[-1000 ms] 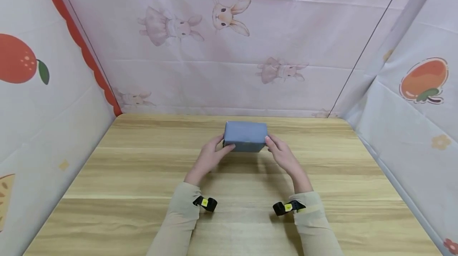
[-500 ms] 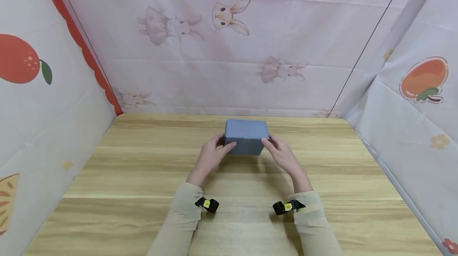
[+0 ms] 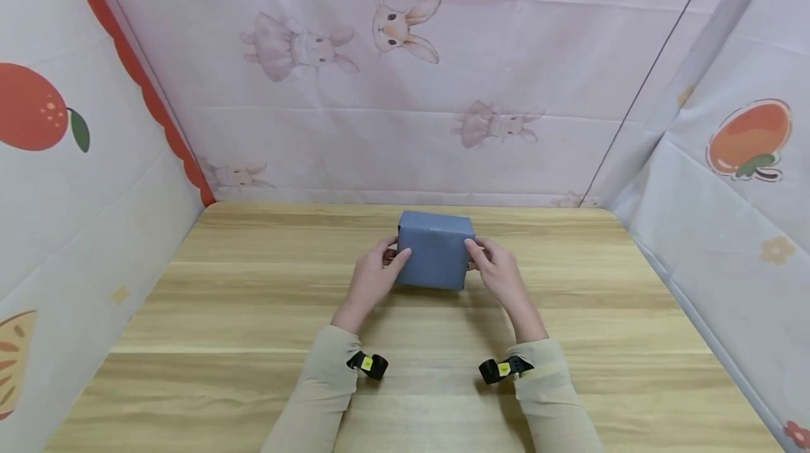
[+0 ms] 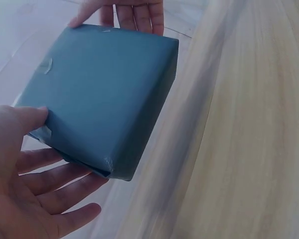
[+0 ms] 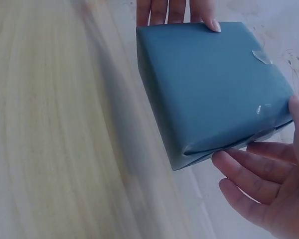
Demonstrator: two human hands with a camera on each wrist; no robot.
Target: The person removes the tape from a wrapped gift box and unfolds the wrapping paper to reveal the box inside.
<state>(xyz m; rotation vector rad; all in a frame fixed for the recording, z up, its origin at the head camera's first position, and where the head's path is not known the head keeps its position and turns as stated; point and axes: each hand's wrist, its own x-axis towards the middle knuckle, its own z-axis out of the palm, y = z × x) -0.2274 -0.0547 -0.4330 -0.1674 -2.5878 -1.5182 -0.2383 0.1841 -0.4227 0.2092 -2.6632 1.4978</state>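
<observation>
A box wrapped in blue paper [image 3: 435,256] is held between both hands toward the back of the table, its broad face tilted to the head camera. My left hand [image 3: 372,277] grips the left end, thumb on the broad face and fingers behind. At the opposite end my right hand [image 3: 500,271] holds it the same way. In the left wrist view, bits of clear tape show on the blue box [image 4: 99,89], and the left fingers [image 4: 65,194] lie along its folded end. The right wrist view shows the right thumb at a corner of the wrapped box [image 5: 214,84].
The wooden table [image 3: 221,340] stretches around the hands. A pink rabbit-print cloth [image 3: 354,143] hangs behind it, and fruit-print cloths line both sides. Each sleeve carries a black strap with a yellow tag, such as the left strap [image 3: 368,364].
Both hands have tipped the box, so its broad face now turns up toward the head camera and the top side looks narrower. The grip stays at the two ends.
</observation>
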